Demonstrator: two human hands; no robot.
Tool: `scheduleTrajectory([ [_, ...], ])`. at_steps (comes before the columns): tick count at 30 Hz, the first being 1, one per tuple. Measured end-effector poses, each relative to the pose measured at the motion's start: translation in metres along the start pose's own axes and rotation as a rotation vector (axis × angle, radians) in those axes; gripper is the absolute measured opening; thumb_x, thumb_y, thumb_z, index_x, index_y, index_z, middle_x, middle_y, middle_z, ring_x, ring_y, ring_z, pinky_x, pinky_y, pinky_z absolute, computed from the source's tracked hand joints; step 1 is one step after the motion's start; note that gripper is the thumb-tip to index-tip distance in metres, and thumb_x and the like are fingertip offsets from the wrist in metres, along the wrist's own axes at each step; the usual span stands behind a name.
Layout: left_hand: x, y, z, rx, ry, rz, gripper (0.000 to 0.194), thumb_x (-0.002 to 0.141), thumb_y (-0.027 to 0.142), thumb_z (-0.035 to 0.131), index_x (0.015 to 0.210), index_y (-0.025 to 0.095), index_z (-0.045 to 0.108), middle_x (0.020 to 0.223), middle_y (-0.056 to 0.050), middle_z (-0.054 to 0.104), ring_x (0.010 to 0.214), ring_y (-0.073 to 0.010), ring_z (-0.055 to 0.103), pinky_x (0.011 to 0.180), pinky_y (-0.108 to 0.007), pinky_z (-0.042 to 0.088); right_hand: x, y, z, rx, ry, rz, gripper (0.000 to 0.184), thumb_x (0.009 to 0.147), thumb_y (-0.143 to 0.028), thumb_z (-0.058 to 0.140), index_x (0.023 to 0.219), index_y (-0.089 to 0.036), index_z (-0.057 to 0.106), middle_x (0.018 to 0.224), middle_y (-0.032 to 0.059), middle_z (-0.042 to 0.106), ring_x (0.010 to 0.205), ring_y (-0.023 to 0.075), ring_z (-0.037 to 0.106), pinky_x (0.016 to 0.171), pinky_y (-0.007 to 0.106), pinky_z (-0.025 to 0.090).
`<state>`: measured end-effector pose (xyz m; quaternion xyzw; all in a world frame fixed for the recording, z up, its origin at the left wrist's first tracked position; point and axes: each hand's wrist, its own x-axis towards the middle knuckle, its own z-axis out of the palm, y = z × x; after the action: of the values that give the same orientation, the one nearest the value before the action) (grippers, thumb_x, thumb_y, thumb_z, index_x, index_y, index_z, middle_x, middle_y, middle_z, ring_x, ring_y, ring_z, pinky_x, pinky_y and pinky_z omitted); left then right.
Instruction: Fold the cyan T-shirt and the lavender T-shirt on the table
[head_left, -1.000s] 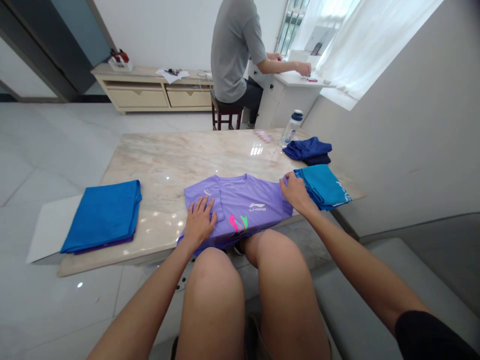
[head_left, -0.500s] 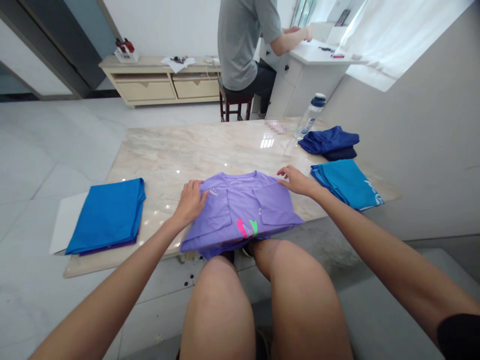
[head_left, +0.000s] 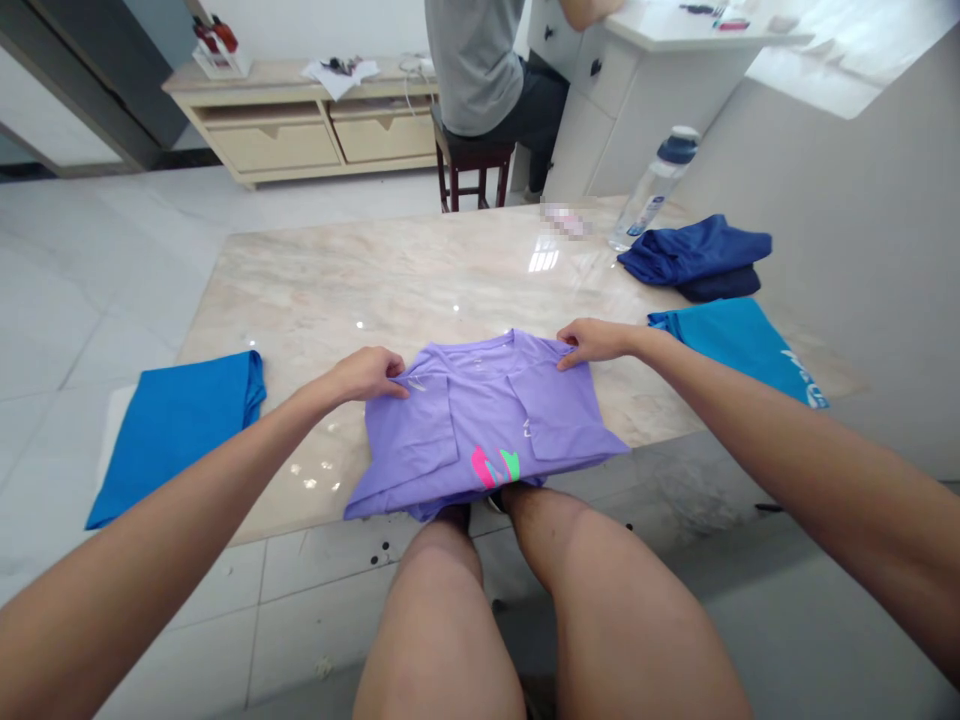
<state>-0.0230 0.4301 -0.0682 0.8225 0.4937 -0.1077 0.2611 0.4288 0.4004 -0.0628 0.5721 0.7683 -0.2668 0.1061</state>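
A purple T-shirt [head_left: 486,410] lies in front of me on the marble-patterned table [head_left: 337,270], collar facing away. Its sleeves are folded inward over the front, and its lower part hangs over the near edge. A pink and green print shows near that edge. My left hand [head_left: 371,374] is closed on the shirt's left shoulder, thumb and fingers pinching the cloth. At the opposite shoulder my right hand [head_left: 589,342] pinches the fabric in the same way.
Folded blue cloth [head_left: 176,425] rests at the table's left end. On the right are folded light-blue cloth [head_left: 739,345], a dark-blue garment [head_left: 697,255] and a water bottle [head_left: 652,190]. Beyond the table, a person in grey [head_left: 480,70] sits on a stool [head_left: 472,160] beside a white cabinet [head_left: 630,100].
Both hands have gone from resting loosely at the shirt's shoulders to pinching them. The shoulder fabric looks pulled outward slightly. My view has tilted lower.
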Motion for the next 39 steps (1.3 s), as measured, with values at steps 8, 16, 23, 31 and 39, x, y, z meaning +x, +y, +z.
scheduleTrajectory([
  [8, 0.035, -0.005, -0.08, 0.118, 0.405, -0.231, 0.033, 0.08, 0.042, 0.084, 0.101, 0.018, 0.076, 0.11, -0.008, 0.083, 0.106, -0.0281, 0.076, 0.085, -0.031, 0.052, 0.04, -0.014, -0.054, -0.062, 0.627, 0.245, 0.022, 0.097, -0.033, 0.078, 0.107, -0.013, 0.074, 0.11, 0.0142, 0.077, 0.104, 0.0287, 0.067, 0.087, 0.035, 0.048],
  [16, 0.026, 0.024, -0.179, 0.205, 0.887, -0.217, 0.077, 0.11, 0.063, 0.033, 0.117, -0.009, 0.061, 0.127, -0.009, 0.07, 0.141, -0.0318, 0.059, 0.117, -0.053, 0.027, 0.048, -0.039, -0.131, -0.092, 1.115, 0.122, 0.02, 0.115, -0.033, 0.06, 0.113, -0.013, 0.062, 0.12, 0.0159, 0.07, 0.117, 0.0234, 0.053, 0.107, 0.042, 0.044],
  [23, -0.058, 0.001, -0.103, 0.232, 0.925, -0.021, 0.039, 0.107, 0.044, 0.053, 0.109, 0.01, 0.072, 0.103, -0.004, 0.069, 0.123, -0.0257, 0.058, 0.119, -0.051, 0.025, -0.019, -0.043, -0.047, -0.05, 1.196, -0.175, 0.009, 0.107, -0.032, 0.063, 0.103, -0.025, 0.064, 0.1, 0.0083, 0.067, 0.105, 0.0281, 0.058, 0.101, 0.047, 0.047],
  [31, -0.151, -0.038, 0.031, 0.249, 0.578, 0.253, 0.015, 0.088, 0.014, 0.059, 0.089, 0.027, 0.065, 0.101, -0.005, 0.078, 0.106, -0.03, 0.066, 0.099, -0.048, 0.044, -0.123, -0.054, 0.109, -0.094, 0.767, -0.505, 0.015, 0.106, -0.019, 0.059, 0.097, -0.025, 0.07, 0.098, 0.0077, 0.076, 0.093, 0.0263, 0.065, 0.086, 0.042, 0.048],
  [39, -0.173, -0.048, 0.071, 0.199, 0.39, 0.332, 0.02, 0.101, 0.032, 0.062, 0.114, 0.028, 0.076, 0.112, -0.008, 0.08, 0.111, -0.0286, 0.072, 0.104, -0.045, 0.05, -0.144, -0.064, 0.141, -0.143, 0.589, -0.52, 0.023, 0.102, -0.024, 0.067, 0.124, -0.022, 0.075, 0.109, 0.0114, 0.076, 0.102, 0.0291, 0.066, 0.091, 0.042, 0.051],
])
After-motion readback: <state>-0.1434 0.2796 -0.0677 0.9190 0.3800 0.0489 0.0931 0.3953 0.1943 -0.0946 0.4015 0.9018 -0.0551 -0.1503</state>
